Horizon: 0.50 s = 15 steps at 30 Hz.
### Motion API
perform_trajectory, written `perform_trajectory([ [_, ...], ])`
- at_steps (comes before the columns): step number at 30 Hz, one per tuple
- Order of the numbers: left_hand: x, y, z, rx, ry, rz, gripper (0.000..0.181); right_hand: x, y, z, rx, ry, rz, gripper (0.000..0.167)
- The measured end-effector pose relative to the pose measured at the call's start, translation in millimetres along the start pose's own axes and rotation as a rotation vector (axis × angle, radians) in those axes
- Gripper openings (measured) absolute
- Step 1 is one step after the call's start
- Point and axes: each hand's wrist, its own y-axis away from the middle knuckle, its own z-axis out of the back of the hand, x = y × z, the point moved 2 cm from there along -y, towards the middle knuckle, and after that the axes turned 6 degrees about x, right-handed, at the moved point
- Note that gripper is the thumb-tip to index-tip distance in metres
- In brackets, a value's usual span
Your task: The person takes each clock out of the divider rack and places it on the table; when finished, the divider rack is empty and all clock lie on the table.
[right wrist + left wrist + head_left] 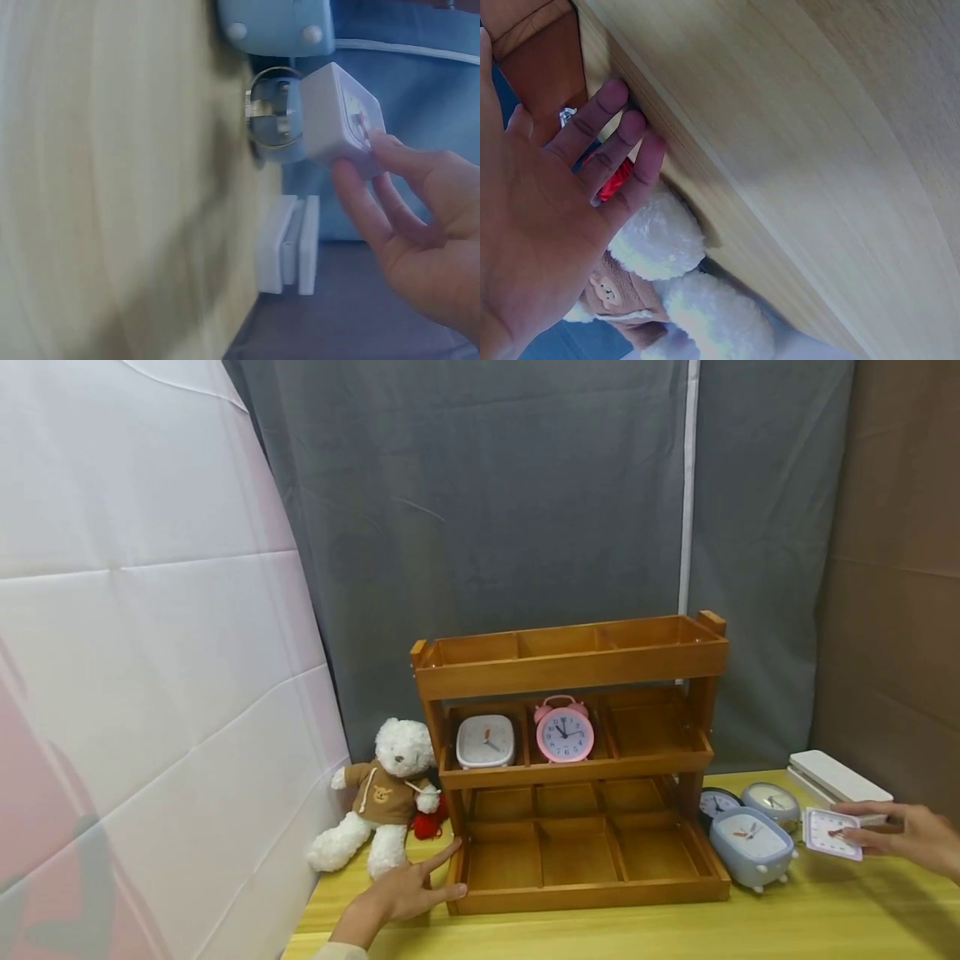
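My right hand [911,837] pinches a small white square clock [832,833] between thumb and fingers, above the table at the right. In the right wrist view the clock [337,120] is a white block with its face toward the thumb. My left hand [397,893] touches the lower left side of the wooden shelf [585,897], fingers spread; the left wrist view shows its fingers extended. On the middle tier sit a white clock [485,742] and a pink twin-bell clock [565,735]. Right of the shelf stand a blue clock [752,847], a dark round clock [718,802] and a grey round clock [771,800].
A white teddy bear [386,793] in a brown top sits left of the shelf, with a red item [427,824] beside it. White flat boxes [840,777] lie at the back right. Grey curtains hang behind; a pale wall stands at the left.
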Motion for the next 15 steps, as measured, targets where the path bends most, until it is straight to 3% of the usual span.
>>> perform_trajectory([
  [5, 0.4, -2.9, -0.8, 0.003, 0.007, -0.003, 0.078, -13.9, 2.3, -9.1, 0.040, 0.008, -0.083, 0.038],
  [9, -0.1, -1.8, 0.7, 0.002, 0.005, -0.006, 0.077, -19.6, -0.5, -20.0, -0.034, 0.210, -0.123, 0.025],
  [11, -0.5, -1.0, 1.2, 0.001, 0.001, -0.007, 0.078, -21.4, -2.1, -25.8, -0.076, 0.302, -0.104, 0.023],
  [15, -0.5, 0.2, 1.4, -0.004, -0.008, -0.011, 0.080, -28.0, -4.3, -36.5, -0.079, 0.266, -0.018, 0.024],
])
